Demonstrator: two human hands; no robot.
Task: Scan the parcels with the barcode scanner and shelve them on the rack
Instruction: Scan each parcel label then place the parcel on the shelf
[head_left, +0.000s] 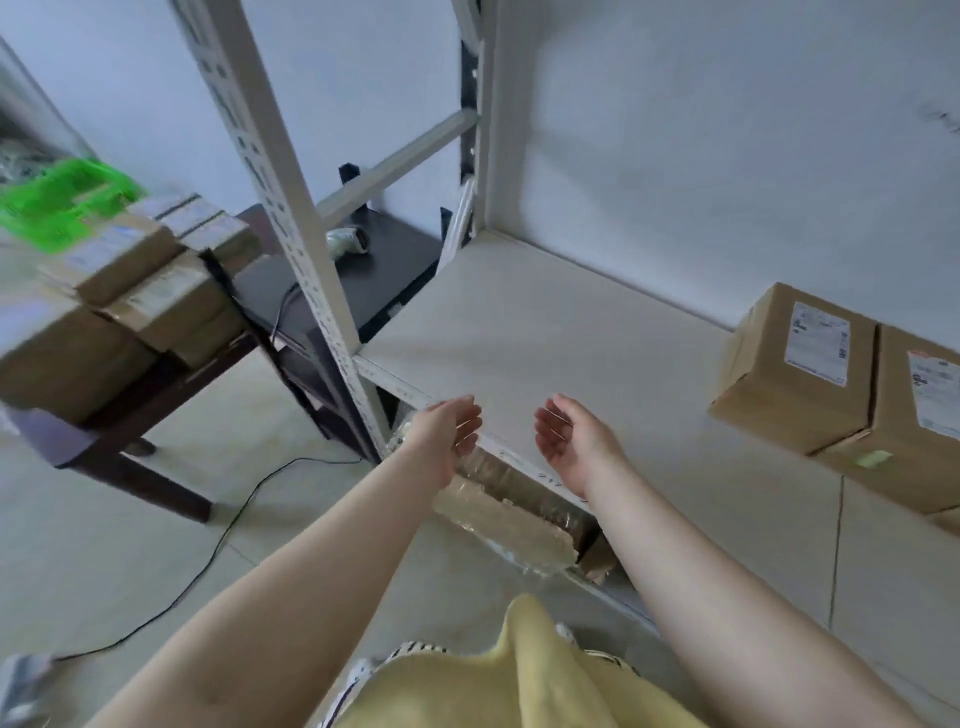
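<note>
My left hand (449, 434) and my right hand (563, 439) hover palms facing each other over the front edge of the white rack shelf (545, 332), both relaxed and holding nothing. Two brown labelled parcels (795, 369) (904, 415) stand side by side on the shelf at the right. More brown parcels (150, 270) are stacked on a dark table at the left. The barcode scanner (347, 241) lies on a black table (384, 270) behind the rack's upright, its cable running down to the floor.
The rack's perforated upright (291, 208) rises between me and the tables. A green basket (62, 202) sits behind the stacked parcels. A taped parcel (509, 509) lies on the lower shelf below my hands. A black cable (208, 551) crosses the tiled floor.
</note>
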